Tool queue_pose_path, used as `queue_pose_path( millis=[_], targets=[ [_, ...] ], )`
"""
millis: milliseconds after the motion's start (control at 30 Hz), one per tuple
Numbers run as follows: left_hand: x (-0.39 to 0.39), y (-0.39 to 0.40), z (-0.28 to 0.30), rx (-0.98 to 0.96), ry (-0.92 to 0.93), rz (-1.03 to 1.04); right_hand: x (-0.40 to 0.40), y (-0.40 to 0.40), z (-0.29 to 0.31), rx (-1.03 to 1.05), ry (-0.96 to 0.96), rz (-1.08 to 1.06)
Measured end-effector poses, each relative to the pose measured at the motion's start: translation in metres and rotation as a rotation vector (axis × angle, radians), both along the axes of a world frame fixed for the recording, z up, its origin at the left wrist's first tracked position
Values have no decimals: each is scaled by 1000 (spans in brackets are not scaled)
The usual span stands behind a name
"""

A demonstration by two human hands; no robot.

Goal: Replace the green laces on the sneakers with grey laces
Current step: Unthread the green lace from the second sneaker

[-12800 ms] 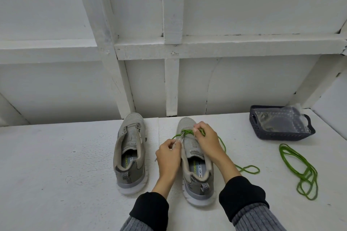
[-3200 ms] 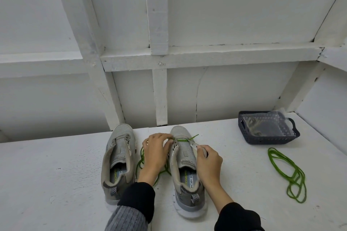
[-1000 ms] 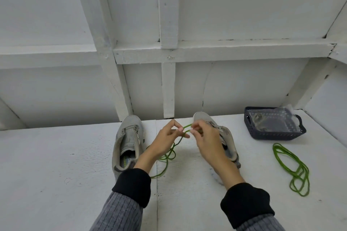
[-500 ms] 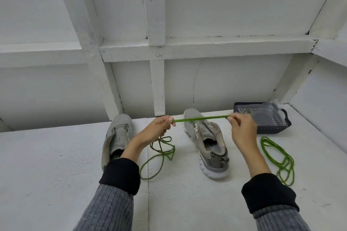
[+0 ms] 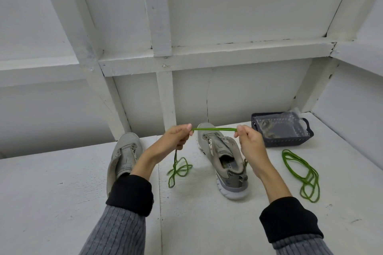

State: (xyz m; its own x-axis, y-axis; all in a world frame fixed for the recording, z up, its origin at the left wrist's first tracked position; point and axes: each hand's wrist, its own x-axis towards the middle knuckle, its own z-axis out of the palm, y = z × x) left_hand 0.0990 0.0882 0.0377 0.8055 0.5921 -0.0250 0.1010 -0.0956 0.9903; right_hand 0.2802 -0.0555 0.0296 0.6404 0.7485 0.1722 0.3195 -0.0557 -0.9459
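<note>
Two grey sneakers stand on the white surface, both without laces. The left sneaker [image 5: 124,153] is partly hidden by my left forearm. The right sneaker [image 5: 222,157] sits turned a little, heel toward me. A green lace [image 5: 214,129] is stretched taut in the air between my hands. My left hand [image 5: 176,137] pinches one end of the stretch and my right hand [image 5: 247,138] pinches the other. The lace's slack [image 5: 179,168] hangs from my left hand and coils on the surface between the sneakers. A second green lace [image 5: 300,174] lies loose at the right.
A dark blue plastic basket [image 5: 290,143] stands at the back right, holding a clear plastic bag [image 5: 277,124] with greyish laces inside. White wooden framing [image 5: 165,93] closes off the back, and a white wall [image 5: 352,109] rises on the right.
The green lace has come free of the right sneaker since 3.2 s ago. My hands have drawn apart, stretching a length of it taut. In the last half second they barely moved.
</note>
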Motion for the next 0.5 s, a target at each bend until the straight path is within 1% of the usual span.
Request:
queue_pose_path(
  millis=[67,167,233,300,333,400,500],
  targets=[
    [3,-1,6,-193,-166,58,-2,-4,2,0,26,19],
    [19,-10,23,-511,-460,144,-28,-4,2,-39,118,241],
    [32,-18,33,-635,-608,186,-43,0,-3,-92,150,378],
    [42,-23,39,-725,-698,240,-52,6,-6,-158,168,460],
    [44,-24,40,-756,-727,269,-52,9,-9,-173,180,469],
    [43,-22,38,-777,-757,339,-47,7,-7,-163,188,421],
    [30,-10,21,-768,-745,446,-31,0,-3,-131,242,304]
  ],
)
